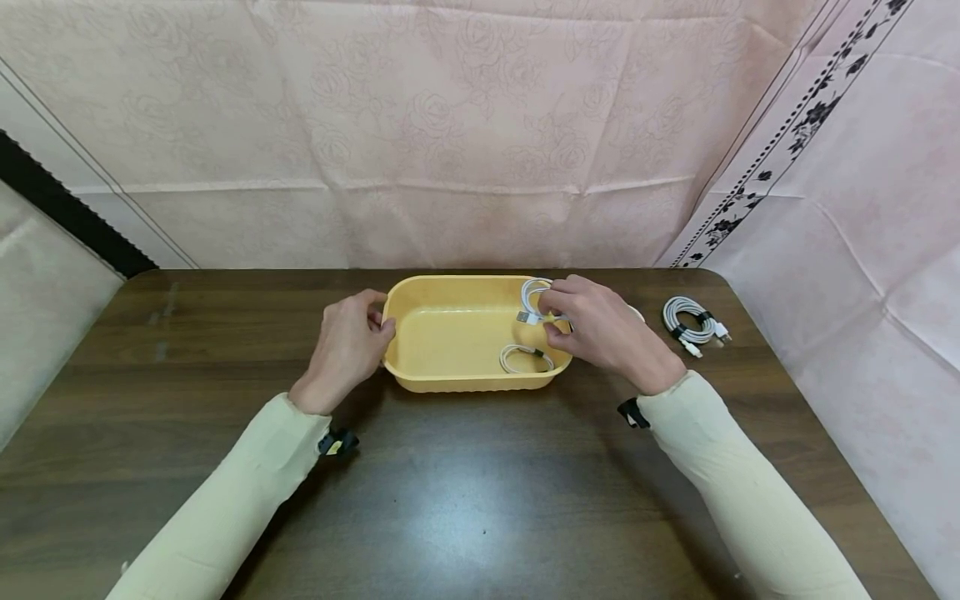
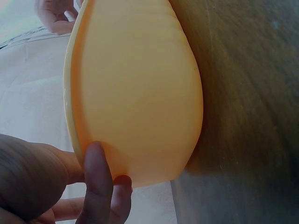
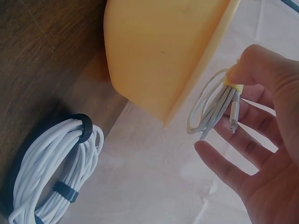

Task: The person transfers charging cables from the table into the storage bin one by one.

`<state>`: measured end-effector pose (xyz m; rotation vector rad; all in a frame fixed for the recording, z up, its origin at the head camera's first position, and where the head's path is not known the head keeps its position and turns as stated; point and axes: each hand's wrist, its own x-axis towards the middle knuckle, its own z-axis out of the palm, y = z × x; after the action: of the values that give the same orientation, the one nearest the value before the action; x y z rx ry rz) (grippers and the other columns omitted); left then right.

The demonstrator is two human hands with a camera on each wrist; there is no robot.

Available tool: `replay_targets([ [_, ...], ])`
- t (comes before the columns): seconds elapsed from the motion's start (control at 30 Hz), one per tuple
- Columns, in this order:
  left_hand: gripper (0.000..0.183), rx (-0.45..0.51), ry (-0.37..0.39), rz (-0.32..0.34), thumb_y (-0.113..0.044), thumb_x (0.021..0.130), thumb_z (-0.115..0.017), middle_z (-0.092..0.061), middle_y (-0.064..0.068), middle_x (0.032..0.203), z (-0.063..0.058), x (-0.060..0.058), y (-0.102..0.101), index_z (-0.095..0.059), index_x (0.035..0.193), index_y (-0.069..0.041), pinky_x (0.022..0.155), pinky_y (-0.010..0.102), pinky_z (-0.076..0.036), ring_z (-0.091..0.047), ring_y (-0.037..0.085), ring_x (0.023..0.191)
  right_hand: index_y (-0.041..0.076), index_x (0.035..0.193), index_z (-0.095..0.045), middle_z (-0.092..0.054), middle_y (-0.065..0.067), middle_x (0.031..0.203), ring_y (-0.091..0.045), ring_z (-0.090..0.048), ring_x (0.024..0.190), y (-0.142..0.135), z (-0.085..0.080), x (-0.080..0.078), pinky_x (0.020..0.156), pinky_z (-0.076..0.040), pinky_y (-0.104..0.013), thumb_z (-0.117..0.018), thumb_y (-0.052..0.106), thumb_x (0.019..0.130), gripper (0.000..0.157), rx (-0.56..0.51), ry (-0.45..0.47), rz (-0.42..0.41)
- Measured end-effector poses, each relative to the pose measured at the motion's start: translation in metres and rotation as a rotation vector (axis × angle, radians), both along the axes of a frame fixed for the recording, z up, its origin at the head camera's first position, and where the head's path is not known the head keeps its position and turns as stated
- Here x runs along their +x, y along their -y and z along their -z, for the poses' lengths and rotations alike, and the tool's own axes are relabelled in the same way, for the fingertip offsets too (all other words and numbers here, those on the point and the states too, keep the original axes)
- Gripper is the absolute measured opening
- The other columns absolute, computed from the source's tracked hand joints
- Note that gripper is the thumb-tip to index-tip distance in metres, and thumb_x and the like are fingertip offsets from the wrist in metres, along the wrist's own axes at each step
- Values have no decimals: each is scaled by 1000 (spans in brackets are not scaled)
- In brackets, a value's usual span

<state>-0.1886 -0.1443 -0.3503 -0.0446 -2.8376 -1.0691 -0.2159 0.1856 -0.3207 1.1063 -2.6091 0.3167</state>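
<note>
tray (image 1: pixel 442 333) on table (image 1: pixel 450 483), cable (image 1: pixel 538 353) inside, second cable (image 1: pixel 696 336) to the right

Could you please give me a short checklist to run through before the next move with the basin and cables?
1. Yellow oblong plastic basin held: ok, the left hand grips its left end.
2. Small pale coiled cable with a yellow tie held: ok, the right hand pinches it.
3. Room inside: ok, the basin's left part is bare; a thin white coil with a dark tie lies toward the right.
4. Table right of the basin free of cables: not ok, a white coiled cable with black ties lies there.
5. Held cable clear of the basin floor: cannot tell.
</note>
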Motion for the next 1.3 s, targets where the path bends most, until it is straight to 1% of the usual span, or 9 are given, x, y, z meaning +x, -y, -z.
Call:
replay_targets([
  [0.23,35,-3,-21,3,-12,98,-62,-67,15,95,1,0,0,-62,131,2,57,25,-54,-64,24,78,12,92,-68,-67,0,92,-19,-58,83,3,1,-1,70,-49,-33,-73,6,81,13,-1,-13,-12],
  [0.4,36,-7,-21,0,-12,98,-62,-67,15,95,1,0,1,-62,131,2,59,25,-54,-64,24,79,11,92,-68,-65,-1,90,-19,-57,81,5,2,-2,70,-48,-33,-73,6,82,13,5,1,-16],
  [0.57,37,-1,-12,-2,-13,98,-63,-67,15,96,0,0,-1,-61,132,1,57,24,-54,-64,23,78,12,93,-68,-65,0,92,-19,-55,81,7,2,-1,70,-47,-32,-73,9,83,11,18,21,-3],
  [0.73,37,1,-3,1,-13,98,-63,-67,15,96,0,0,-2,-60,133,1,56,24,-54,-64,23,77,12,93,-68,-65,0,92,-19,-56,83,7,4,-1,73,-48,-32,-73,9,84,11,23,36,-4],
  [0.9,37,-4,-13,-1,-12,98,-62,-67,16,96,0,0,-1,-61,132,2,57,25,-54,-64,24,77,12,94,-69,-66,0,94,-18,-57,86,9,5,-2,75,-50,-32,-74,9,84,12,21,48,-3],
  [1.0,36,-4,-19,0,-11,98,-62,-67,16,95,0,1,0,-61,131,2,57,25,-54,-64,24,76,13,94,-69,-66,1,94,-18,-56,85,10,6,-2,74,-49,-31,-74,9,84,12,23,53,-4],
  [1.23,34,-5,-58,11,-9,97,-62,-68,16,93,2,1,0,-63,129,4,58,26,-53,-65,23,76,13,93,-68,-64,1,91,-17,-54,80,11,7,-4,68,-46,-31,-73,8,84,12,25,59,-18],
  [1.3,35,-5,-56,10,-9,97,-63,-67,16,93,2,1,0,-62,129,4,58,26,-53,-64,23,76,13,93,-68,-64,1,92,-17,-53,79,11,7,-4,67,-46,-31,-73,8,84,12,29,65,-16],
])
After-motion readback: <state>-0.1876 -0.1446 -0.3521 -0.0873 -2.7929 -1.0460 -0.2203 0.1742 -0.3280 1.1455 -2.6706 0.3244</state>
